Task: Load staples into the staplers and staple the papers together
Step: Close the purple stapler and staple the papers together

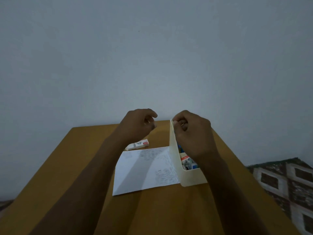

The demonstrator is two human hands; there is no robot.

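Both hands hover above the far end of the counter [67,167]. The right hand [193,133] is over the cream bin [189,178], fingers [177,122] curled at its far rim (whether they pinch anything I cannot tell). The left hand [137,124] is loosely curled and seems empty. A staple box [138,145] lies just beneath and nearer the left hand, long axis running left to right; the papers [144,170] lie below it, touching the bin.
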